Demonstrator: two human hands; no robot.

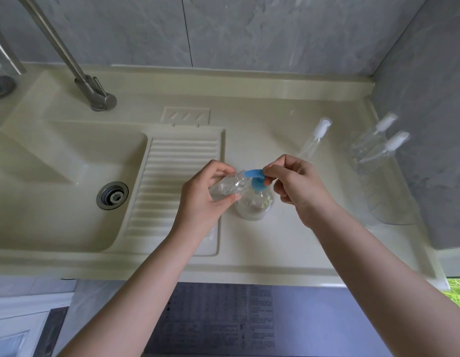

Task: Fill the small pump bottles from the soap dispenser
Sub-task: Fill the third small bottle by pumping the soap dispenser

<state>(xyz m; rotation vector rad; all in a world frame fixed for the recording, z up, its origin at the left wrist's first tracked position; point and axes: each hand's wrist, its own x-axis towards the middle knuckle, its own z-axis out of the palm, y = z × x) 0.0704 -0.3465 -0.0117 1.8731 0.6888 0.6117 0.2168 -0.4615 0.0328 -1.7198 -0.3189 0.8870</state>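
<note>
Beside the sink, left hand (205, 199) grips a tilted bottle (227, 186), its open mouth touching the dispenser (254, 199) spout (253, 173); right fingers (271, 173) pinch the pump head on the tabletop (288, 240).

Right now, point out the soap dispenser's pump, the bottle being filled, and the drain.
Pump (254, 173), head view, blue spout.
Bottle (227, 188), head view, clear body.
Drain (112, 195), head view, metal centre.

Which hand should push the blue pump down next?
The right hand, probably: its fingers already rest on the blue pump of the soap dispenser. The left hand is busy holding the small bottle at the spout.
</note>
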